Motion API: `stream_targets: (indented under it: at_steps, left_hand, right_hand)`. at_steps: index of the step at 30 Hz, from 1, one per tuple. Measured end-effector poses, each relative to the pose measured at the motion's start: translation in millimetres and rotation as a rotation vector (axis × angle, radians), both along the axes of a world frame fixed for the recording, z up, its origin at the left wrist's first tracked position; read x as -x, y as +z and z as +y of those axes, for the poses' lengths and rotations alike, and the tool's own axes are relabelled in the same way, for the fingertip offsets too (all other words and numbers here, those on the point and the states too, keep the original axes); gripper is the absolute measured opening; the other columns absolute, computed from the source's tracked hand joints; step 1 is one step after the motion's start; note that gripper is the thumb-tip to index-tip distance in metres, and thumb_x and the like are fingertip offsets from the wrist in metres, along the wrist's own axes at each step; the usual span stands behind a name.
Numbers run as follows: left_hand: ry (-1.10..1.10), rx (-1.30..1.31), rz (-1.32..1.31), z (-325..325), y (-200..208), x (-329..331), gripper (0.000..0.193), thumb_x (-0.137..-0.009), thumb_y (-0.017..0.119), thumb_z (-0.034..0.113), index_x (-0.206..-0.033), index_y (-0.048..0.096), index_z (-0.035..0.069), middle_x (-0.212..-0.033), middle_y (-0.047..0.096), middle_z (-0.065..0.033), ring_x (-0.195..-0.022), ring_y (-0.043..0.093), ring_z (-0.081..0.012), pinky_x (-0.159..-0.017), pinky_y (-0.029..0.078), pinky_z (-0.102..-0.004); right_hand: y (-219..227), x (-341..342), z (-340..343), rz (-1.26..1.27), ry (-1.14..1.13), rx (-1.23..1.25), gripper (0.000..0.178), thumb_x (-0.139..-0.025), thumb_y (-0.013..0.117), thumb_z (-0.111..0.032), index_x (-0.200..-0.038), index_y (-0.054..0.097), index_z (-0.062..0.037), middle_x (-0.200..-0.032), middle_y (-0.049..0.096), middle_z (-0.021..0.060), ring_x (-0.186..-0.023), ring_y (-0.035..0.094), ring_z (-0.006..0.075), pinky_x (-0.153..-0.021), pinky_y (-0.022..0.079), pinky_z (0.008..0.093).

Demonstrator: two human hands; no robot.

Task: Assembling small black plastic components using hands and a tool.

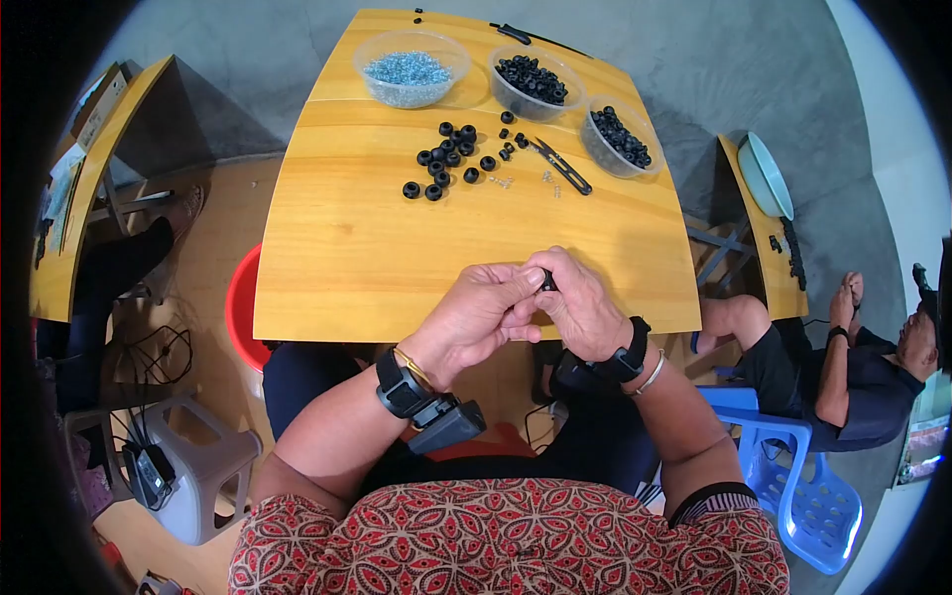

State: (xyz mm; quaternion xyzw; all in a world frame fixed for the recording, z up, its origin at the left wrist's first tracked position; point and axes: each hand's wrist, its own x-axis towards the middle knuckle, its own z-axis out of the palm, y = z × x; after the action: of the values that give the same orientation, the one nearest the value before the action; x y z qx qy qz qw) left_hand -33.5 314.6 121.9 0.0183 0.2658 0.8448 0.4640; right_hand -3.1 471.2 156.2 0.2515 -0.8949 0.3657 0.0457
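Note:
Close to the table's near edge, my left hand (pixel 478 309) and my right hand (pixel 583 309) meet, thumbs and fingers pinched together. Between the fingertips shows a small black round piece (pixel 547 282), partly covered by them; I cannot tell which hand bears it more. Farther in on the table lie several loose black round pieces with holes (pixel 437 169), like knobs or large beads. To their right rest black thread snips (pixel 562 167), with tiny clear pieces (pixel 502 182) nearby.
Along the far side stand a clear bowl (pixel 361 71) of small blue-clear bits and two clear bowls (pixel 496 91) (pixel 593 149) of black pieces. A black-handled tool (pixel 513 35) lies behind them. A red bucket (pixel 241 307) is left of the wooden table (pixel 337 268). Another person (pixel 858 377) sits at right.

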Motion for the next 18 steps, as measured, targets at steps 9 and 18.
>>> stream_targets:
  at_steps: [9, 18]
  left_hand:
    - [-0.03, -0.001, 0.01, 0.5, -0.4, 1.4, 0.017, -0.087, 0.053, 0.019, -0.085, 0.055, 0.002, -0.063, 0.051, 0.0001, -0.05, 0.047, -0.0057, -0.047, 0.05, -0.0232]
    - [0.219, -0.057, 0.884, 12.2, 11.6, -16.0, 0.11, -0.053, 0.083, 0.022, -0.137, 0.013, 0.011, -0.133, 0.029, -0.0118, -0.114, 0.038, -0.0177, -0.094, 0.035, -0.0302]
  right_hand:
    - [9.4, -6.3, 0.3, 0.021, -0.064, 0.006, 0.025, -0.078, 0.054, -0.009, -0.099, 0.044, -0.0022, -0.085, 0.051, 0.0158, -0.077, 0.051, 0.0341, -0.067, 0.041, 0.038]
    - [19.9, -24.4, -14.4, 0.154, -0.014, 0.002, 0.031, -0.079, 0.057, -0.022, -0.097, 0.043, -0.002, -0.081, 0.055, 0.0167, -0.069, 0.055, 0.0348, -0.058, 0.043, 0.0391]
